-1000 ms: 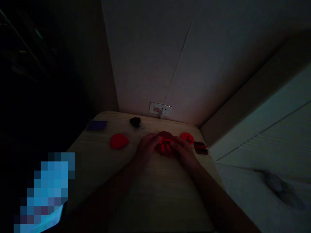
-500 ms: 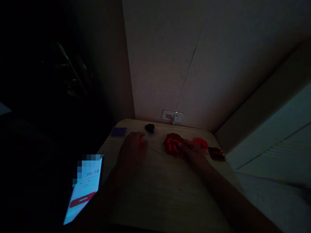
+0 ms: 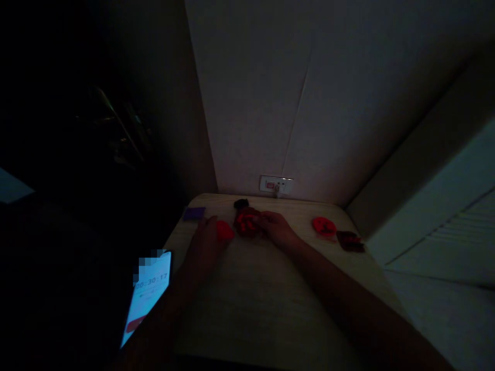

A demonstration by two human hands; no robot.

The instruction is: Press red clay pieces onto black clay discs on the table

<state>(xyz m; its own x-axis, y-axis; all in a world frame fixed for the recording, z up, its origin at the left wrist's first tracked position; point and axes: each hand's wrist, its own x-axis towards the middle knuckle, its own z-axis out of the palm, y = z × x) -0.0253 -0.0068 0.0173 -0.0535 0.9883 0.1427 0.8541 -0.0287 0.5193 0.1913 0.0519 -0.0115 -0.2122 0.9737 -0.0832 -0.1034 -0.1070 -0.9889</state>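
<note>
The light is dim. My right hand [image 3: 279, 230] pinches the right edge of a dark red round piece with bright red markings [image 3: 246, 222]; its exact kind is unclear. My left hand [image 3: 207, 237] is closed on a bright red lump [image 3: 225, 231], whose left side is hidden by the fingers. The two red things are close side by side above the wooden tabletop [image 3: 247, 288]. Just behind the round piece lies a small black thing [image 3: 241, 203], partly covered by it.
A purple flat packet [image 3: 194, 213] lies at the back left. On the right are a red disc with dark marks [image 3: 324, 225] and a dark red flat piece [image 3: 350, 241]. A lit phone [image 3: 150, 288] stands at the left edge. The wall behind has a socket [image 3: 276, 184].
My right hand has carried the dark red round piece left, towards my left hand and the black thing. The bright red lump in my left hand shows more plainly. The camera view has shifted slightly.
</note>
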